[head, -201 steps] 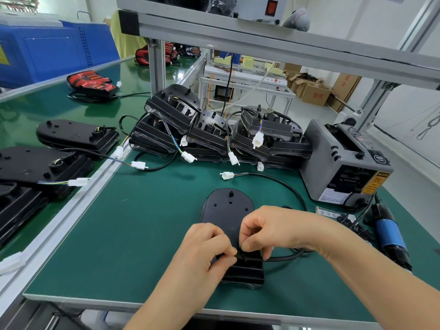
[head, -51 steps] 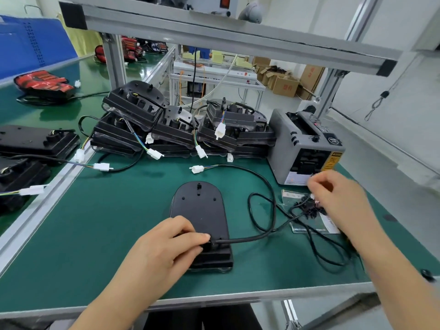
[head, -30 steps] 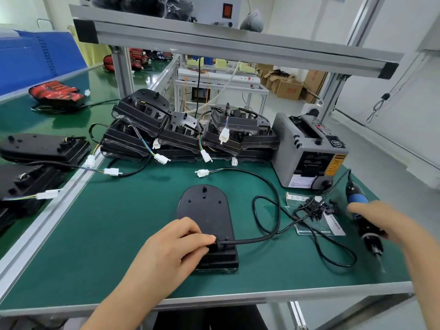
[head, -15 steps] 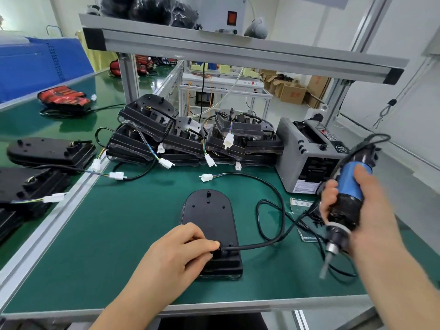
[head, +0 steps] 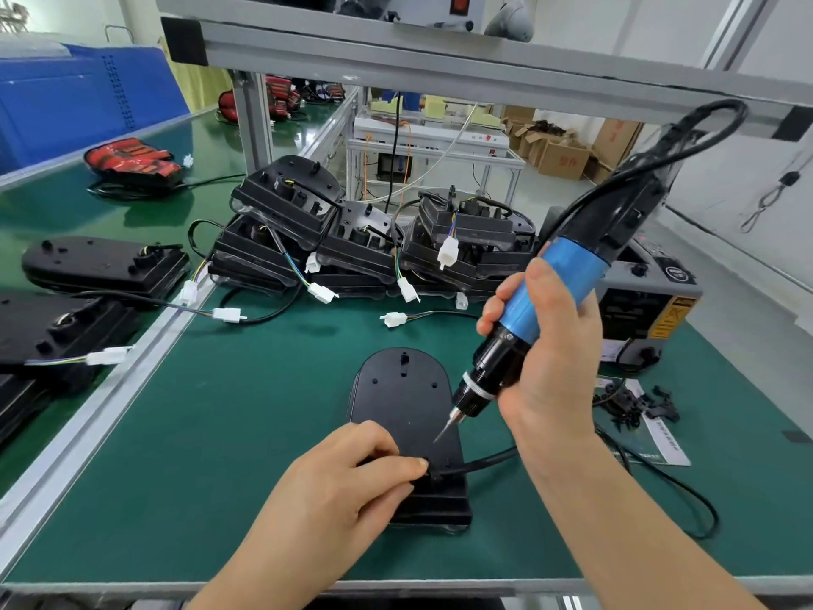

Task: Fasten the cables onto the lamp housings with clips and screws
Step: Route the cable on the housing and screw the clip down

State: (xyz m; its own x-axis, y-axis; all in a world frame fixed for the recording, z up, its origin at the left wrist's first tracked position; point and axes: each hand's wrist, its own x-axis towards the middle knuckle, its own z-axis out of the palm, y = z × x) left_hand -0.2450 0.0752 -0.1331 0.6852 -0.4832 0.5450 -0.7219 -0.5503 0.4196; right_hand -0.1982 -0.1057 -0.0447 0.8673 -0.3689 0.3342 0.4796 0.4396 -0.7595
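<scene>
While left hand (head: 343, 482) pinches the cable (head: 484, 460) against the near end of the lamp housing (head: 402, 389), mid-bench (head: 220, 433), right hand (head: 550, 358) fingers wrap the electric screwdriver (head: 552, 281). Cable looks springy; best held right at the housing.

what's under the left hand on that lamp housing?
Black cable comes out from beneath the left hand and lies on the lamp housing. Whether a clip or screw sits there is hidden.

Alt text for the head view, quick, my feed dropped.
The right hand points a blue electric screwdriver down at a black lamp housing on the green bench, while the left hand holds its cable against it. More housings are stacked behind.
</scene>
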